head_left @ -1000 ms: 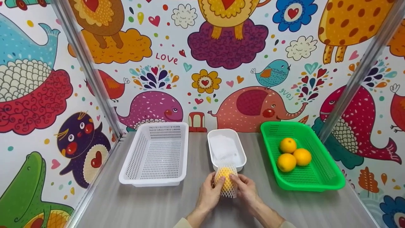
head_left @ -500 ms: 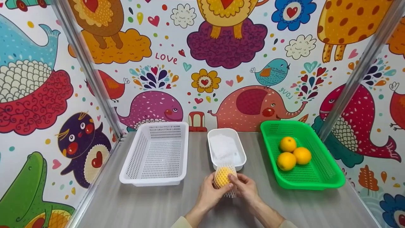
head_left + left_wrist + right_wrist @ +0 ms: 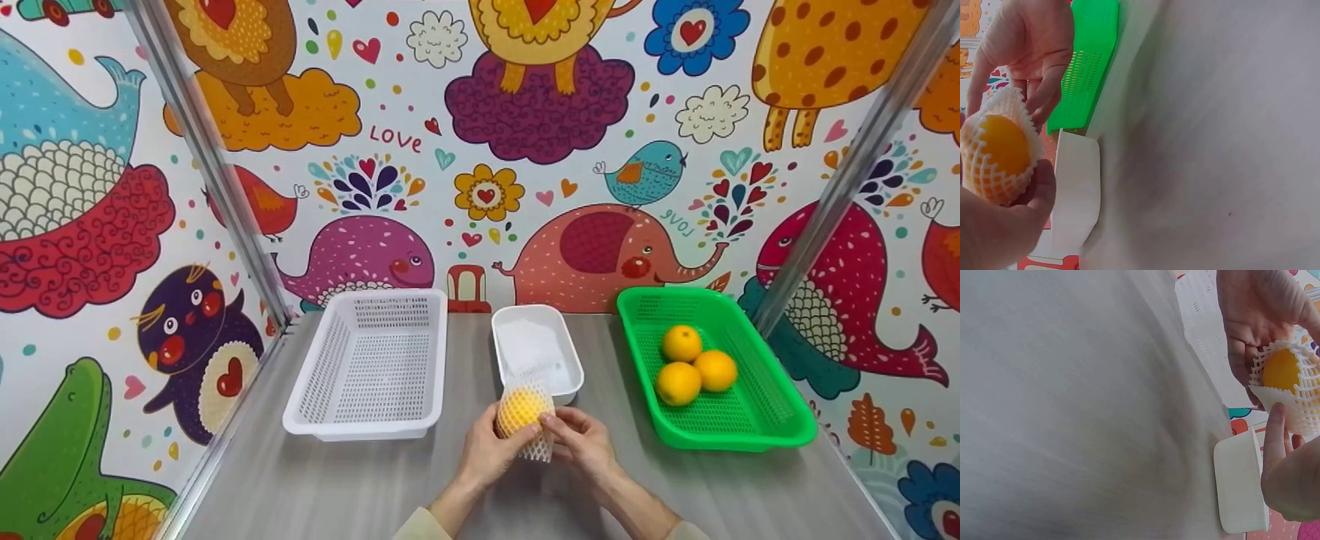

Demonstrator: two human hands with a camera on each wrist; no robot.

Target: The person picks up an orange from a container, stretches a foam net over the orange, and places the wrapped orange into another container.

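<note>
An orange (image 3: 523, 409) sits inside a white foam net sleeve (image 3: 538, 448), held up in front of the small white tub. My left hand (image 3: 484, 452) grips the netted orange from the left, thumb across its front. With thumb and fingers, my right hand (image 3: 587, 442) pinches the sleeve's right edge. In the left wrist view, bare orange peel (image 3: 1008, 143) shows through the sleeve's open end. The right wrist view also shows the orange (image 3: 1282, 372) through that opening, the sleeve's toothed rim around it.
The small white tub (image 3: 576, 375) holds whitish foam sleeves (image 3: 529, 337). To the left stands a white perforated basket (image 3: 360, 429). On the right, a green basket (image 3: 731, 439) contains three bare oranges (image 3: 682, 343). Printed walls enclose the grey table (image 3: 360, 487).
Both hands have shifted slightly left with the netted orange. The left thumb has moved lower, and the orange is turned a little within the grip. Baskets and tub stay put.
</note>
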